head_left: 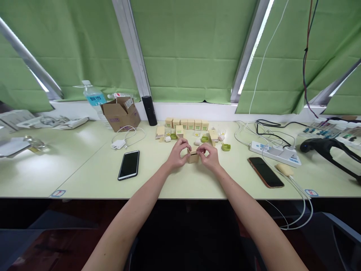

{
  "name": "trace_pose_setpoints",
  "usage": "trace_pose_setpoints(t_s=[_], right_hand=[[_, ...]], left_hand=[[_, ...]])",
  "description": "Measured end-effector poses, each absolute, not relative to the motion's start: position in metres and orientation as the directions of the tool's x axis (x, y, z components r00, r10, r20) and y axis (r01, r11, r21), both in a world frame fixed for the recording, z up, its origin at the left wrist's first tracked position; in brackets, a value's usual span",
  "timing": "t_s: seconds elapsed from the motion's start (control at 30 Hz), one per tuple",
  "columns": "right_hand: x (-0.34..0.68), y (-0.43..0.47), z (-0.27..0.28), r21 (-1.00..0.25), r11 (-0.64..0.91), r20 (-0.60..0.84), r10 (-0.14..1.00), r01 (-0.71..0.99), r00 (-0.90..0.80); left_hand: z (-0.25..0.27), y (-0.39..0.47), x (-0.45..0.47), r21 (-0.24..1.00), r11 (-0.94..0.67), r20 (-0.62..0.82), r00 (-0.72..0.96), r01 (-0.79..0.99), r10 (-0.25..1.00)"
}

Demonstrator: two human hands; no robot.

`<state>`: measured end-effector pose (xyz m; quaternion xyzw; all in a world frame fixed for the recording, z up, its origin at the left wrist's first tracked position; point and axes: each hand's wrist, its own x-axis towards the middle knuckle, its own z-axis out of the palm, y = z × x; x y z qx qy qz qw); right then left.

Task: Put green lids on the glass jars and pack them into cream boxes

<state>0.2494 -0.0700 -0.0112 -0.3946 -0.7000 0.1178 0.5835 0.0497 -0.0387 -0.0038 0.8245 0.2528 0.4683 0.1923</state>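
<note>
A small tan cardboard box stands on the table in front of me, its top facing up with a dark gap showing. My left hand pinches its left side. At its upper right edge, the fingertips of my right hand are pressed together on the cardboard. Just behind lie small green cases and white pieces, among a few more tan boxes. Further back, several similar boxes with little windows stand in a row.
A phone lies to the left and another phone to the right. Beyond the right one are a power strip and white cables. A larger cardboard box, a water bottle and a black cylinder stand at the back left.
</note>
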Motion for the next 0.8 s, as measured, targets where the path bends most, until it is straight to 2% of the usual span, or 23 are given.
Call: trace_pose_setpoints(t_s=[0.43,0.63,0.8], right_hand=[[0.2522,-0.07,-0.0116,-0.588,0.652,0.725,0.688,0.479,-0.047],[0.2549,-0.0715,-0.0115,-0.551,0.684,0.746,0.661,0.478,-0.085],[0.2549,-0.0707,-0.0133,-0.59,0.637,0.707,0.704,0.496,-0.062]], left_hand=[[-0.0006,-0.0412,0.0492,0.563,-0.786,0.645,0.458,0.256,0.611],[-0.0039,-0.0389,0.049,0.548,-0.803,0.676,0.442,0.235,0.59],[-0.01,-0.0351,0.05,0.551,-0.784,0.662,0.424,0.286,0.619]])
